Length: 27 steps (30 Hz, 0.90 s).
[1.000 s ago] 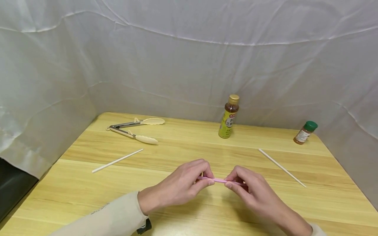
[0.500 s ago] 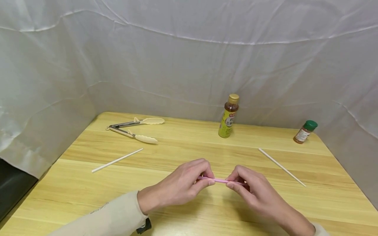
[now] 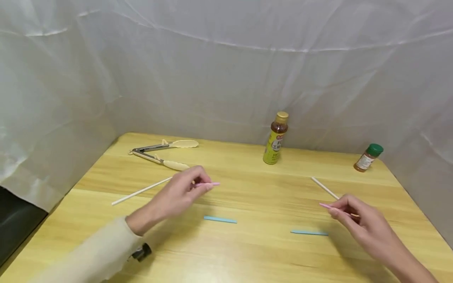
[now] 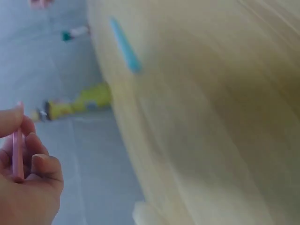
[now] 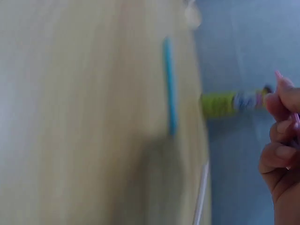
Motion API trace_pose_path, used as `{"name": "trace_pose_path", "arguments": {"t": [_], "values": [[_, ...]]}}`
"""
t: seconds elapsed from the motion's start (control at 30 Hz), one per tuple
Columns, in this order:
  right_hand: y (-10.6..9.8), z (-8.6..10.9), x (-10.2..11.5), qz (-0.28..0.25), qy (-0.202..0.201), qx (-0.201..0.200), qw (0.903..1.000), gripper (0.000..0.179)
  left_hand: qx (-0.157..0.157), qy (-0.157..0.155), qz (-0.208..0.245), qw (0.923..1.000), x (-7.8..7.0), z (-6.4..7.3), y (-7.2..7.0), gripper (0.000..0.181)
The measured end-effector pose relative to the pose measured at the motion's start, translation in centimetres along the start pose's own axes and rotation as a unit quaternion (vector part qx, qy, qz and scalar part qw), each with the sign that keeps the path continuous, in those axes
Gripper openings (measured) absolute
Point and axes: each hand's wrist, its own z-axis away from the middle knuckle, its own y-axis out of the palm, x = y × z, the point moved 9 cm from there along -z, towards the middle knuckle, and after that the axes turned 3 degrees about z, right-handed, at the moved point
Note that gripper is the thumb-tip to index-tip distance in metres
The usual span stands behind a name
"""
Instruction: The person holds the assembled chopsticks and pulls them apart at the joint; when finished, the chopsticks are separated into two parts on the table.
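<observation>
My left hand (image 3: 173, 200) pinches a short pink stick (image 3: 214, 184) between thumb and forefinger, raised above the table; the left wrist view shows its lower part lying along the palm. Over on the right, my right hand (image 3: 368, 228) pinches another pink stick (image 3: 325, 205), its tip poking out past the fingertips. Between the hands and nearer the front, two light blue sticks lie apart on the wood: a left blue stick (image 3: 220, 219) and a right blue stick (image 3: 309, 232). My right hand hides the near end of a white stick (image 3: 323, 187).
Another white stick (image 3: 139, 192) lies at the left, partly behind my left hand. Spread tongs (image 3: 148, 155) rest at the back left. A yellow-labelled bottle (image 3: 273, 145) stands at the back, and a green-capped jar (image 3: 368, 158) at the back right. Grey cloth (image 3: 226, 86) surrounds the table.
Both hands held one pink stick together at the middle; now each holds a separate pink piece. The left hand has moved left and away, the right hand rightward. Two blue sticks have come into sight.
</observation>
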Motion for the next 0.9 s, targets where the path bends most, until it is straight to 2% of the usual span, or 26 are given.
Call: {"name": "trace_pose_path", "arguments": {"t": [0.07, 0.17, 0.37, 0.57, 0.73, 0.9], "values": [[-0.6, 0.5, -1.3, 0.013, 0.012, 0.010, 0.9998, 0.023, 0.001, -0.011, -0.023, 0.9997, 1.2, 0.1, -1.1, 0.008], [-0.3, 0.4, -1.7, 0.015, 0.009, 0.021, 0.9996, 0.021, 0.018, -0.017, -0.030, 0.9992, 2.1, 0.0, -1.2, 0.006], [0.8, -0.1, -0.9, 0.039, -0.026, 0.021, 0.9987, 0.026, 0.039, -0.017, -0.025, 0.9988, 2.1, -0.5, 0.1, 0.006], [2.2, -0.2, -1.1, 0.060, -0.032, 0.053, 0.9963, 0.023, 0.074, -0.004, -0.044, 0.9963, 2.0, -0.7, 1.4, 0.012], [3.2, -0.5, -1.2, 0.073, -0.047, 0.065, 0.9940, 0.029, 0.090, 0.008, -0.054, 0.9945, 2.2, -0.8, 2.3, 0.011], [3.8, -0.7, -1.7, 0.084, -0.034, 0.076, 0.9930, 0.028, 0.111, 0.012, -0.056, 0.9922, 2.5, -0.9, 3.3, 0.009]]}}
